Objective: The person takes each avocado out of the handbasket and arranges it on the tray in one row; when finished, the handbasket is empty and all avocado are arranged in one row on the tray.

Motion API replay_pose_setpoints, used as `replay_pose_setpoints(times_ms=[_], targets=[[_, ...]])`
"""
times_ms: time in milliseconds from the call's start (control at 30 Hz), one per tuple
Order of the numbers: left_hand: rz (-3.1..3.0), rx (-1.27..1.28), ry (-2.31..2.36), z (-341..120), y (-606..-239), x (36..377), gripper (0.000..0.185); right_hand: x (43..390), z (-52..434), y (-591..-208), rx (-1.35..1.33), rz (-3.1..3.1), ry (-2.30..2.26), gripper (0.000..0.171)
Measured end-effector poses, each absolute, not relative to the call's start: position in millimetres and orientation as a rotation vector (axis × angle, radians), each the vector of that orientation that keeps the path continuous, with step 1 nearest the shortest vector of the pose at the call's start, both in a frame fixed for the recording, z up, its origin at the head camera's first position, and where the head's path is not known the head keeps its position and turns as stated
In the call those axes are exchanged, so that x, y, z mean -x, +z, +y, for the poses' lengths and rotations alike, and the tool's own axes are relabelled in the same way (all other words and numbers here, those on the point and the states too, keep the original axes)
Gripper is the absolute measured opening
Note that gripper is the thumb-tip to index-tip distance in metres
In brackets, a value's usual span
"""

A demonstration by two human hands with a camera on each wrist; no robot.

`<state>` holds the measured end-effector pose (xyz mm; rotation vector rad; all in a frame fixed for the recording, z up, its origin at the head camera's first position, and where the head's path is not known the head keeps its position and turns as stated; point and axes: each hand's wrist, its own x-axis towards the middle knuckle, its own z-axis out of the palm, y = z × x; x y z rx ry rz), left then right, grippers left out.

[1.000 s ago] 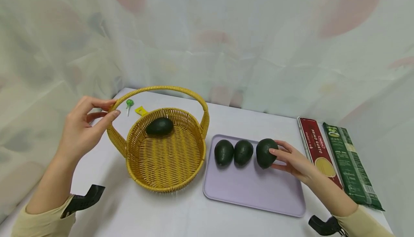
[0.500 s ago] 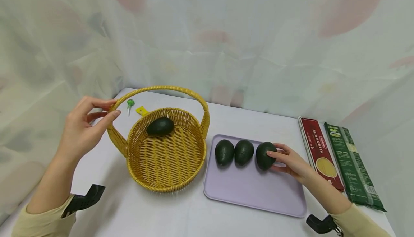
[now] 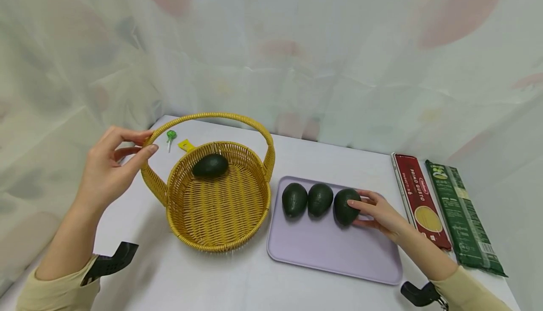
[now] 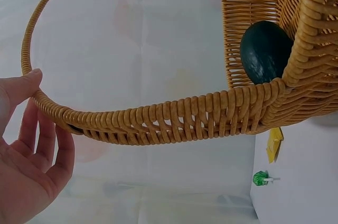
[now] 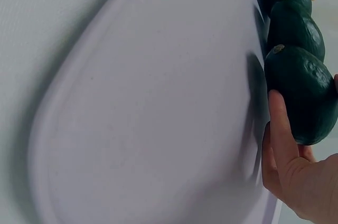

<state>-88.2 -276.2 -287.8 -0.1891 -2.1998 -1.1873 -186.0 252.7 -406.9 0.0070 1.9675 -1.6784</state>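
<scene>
My left hand [image 3: 108, 172] pinches the left side of the arched handle of a yellow wicker basket [image 3: 218, 247]. The left wrist view shows thumb and fingers on either side of that handle [image 4: 158, 121]. One dark green avocado [image 3: 210, 166] lies inside against the basket's back wall. On a pale purple tray [image 3: 322, 249], my right hand [image 3: 380, 214] grips the rightmost avocado [image 3: 345, 207] from its right side. Two more avocados, a middle one [image 3: 320, 200] and a left one [image 3: 294, 200], stand in a row beside it.
Right of the tray lie a red spaghetti pack [image 3: 417, 198] and a green pack [image 3: 464, 221]. Behind the basket are a green lollipop [image 3: 171, 135] and a small yellow item [image 3: 185, 145], partly hidden by the basket. A patterned curtain [image 3: 297, 66] hangs behind the white table.
My right hand has lowered the avocado onto the tray and shifted it slightly left, nearer the other two. The left hand and basket have stayed still.
</scene>
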Motion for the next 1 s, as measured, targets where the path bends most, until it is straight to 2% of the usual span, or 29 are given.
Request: replay_pose_setpoints(times_ms=[1000], targets=[[-2.197, 0.191, -1.188, -275.1, -287.2, 87.7, 0.022, 185.3, 249.5, -412.5, 0.051, 2.247, -1.500, 0.069]])
